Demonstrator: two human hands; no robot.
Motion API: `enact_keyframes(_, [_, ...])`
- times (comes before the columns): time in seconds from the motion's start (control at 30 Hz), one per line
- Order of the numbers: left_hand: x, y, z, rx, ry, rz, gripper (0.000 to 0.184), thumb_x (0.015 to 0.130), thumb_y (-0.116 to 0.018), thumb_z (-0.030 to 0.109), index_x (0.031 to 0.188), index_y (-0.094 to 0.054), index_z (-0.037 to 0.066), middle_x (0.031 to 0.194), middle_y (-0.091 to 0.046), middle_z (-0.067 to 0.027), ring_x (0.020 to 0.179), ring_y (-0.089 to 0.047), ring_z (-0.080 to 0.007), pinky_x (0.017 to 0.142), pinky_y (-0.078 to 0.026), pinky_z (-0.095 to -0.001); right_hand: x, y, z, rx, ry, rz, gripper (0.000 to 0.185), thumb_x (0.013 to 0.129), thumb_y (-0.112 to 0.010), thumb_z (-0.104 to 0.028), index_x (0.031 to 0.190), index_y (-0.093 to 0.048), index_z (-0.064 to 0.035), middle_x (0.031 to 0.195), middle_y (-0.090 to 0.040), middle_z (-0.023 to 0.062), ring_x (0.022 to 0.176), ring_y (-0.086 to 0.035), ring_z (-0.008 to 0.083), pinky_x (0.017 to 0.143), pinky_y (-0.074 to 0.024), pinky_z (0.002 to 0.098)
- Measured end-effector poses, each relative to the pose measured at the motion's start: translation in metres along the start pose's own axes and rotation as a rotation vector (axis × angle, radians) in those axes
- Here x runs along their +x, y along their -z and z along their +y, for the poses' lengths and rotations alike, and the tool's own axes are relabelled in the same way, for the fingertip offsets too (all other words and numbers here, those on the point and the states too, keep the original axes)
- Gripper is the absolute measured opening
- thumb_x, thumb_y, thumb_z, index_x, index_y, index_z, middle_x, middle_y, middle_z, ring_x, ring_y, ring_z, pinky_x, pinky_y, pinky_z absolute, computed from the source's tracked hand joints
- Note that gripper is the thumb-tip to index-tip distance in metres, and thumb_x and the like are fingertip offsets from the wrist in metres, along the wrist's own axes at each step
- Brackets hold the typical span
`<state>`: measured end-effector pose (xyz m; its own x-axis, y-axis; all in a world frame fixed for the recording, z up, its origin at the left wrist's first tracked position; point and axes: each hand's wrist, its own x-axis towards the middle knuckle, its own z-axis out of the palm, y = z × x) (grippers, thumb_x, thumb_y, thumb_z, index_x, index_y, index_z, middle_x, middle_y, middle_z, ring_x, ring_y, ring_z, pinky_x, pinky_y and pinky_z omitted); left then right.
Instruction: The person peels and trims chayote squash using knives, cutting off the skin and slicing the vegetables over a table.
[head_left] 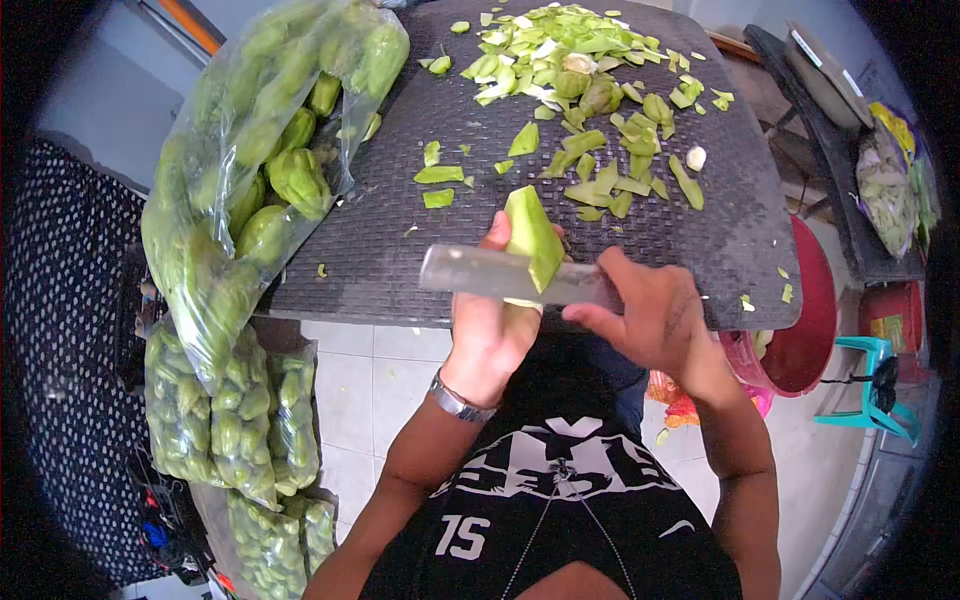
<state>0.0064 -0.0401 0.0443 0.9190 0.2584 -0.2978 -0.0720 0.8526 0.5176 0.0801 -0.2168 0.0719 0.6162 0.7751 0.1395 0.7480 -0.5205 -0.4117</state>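
My left hand point(488, 335), with a metal watch at the wrist, is closed around a partly peeled chayote point(533, 232) above the table's near edge. My right hand point(655, 312) grips a wide-bladed knife point(470, 271) whose handle is hidden in the fingers. The blade lies crosswise against the chayote, its square end pointing left. Beyond the hands, green peel pieces point(600, 190) are scattered on the dark woven-pattern table point(390, 250). A larger heap of peelings point(560, 40) lies at the far side.
A clear plastic bag of whole chayotes point(220, 180) leans over the table's left side. More filled bags point(215, 410) stand on the floor below it. At the right are a red tub point(812, 320), a turquoise stool point(855, 380) and a side table point(835, 150).
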Motion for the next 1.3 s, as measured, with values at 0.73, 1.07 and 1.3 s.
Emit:
enact_keyframes(0.73, [0.005,0.007,-0.002,0.072,0.123,-0.088,0.049,0.103,-0.054,0.045,0.13,-0.063,0.005,0.114,-0.071,-0.0149,0.102,-0.07,-0.0267,0.088,-0.057,-0.041,-0.004,0.01,-0.008,-0.115,0.057,-0.051,0.065,0.091,-0.059,-0.07,0.097,-0.057,-0.0057,0.075,-0.071,0.0191,0.066,-0.071,0.0403,0.058,-0.0556,0.0518])
enact_keyframes(1.07, [-0.001,0.023,0.008,0.165,0.163,-0.064,0.045,0.106,-0.046,0.045,0.125,-0.061,0.008,0.106,-0.071,-0.013,0.08,-0.073,-0.0277,0.051,-0.056,-0.032,0.002,0.028,0.035,-0.141,-0.197,-0.033,0.054,0.092,-0.066,-0.059,0.096,-0.059,-0.0055,0.073,-0.066,0.0232,0.076,-0.068,0.0458,0.064,-0.0512,0.0528])
enact_keyframes(1.3, [-0.006,0.016,0.016,0.085,0.19,0.005,0.042,0.106,-0.052,0.044,0.126,-0.062,0.009,0.105,-0.071,-0.0092,0.085,-0.072,-0.0248,0.062,-0.059,-0.0353,0.013,0.043,0.086,0.673,-0.72,-0.277,0.073,0.106,-0.035,-0.064,0.097,-0.066,0.001,0.053,-0.049,0.0041,0.035,-0.043,0.0115,0.034,-0.033,0.0295])
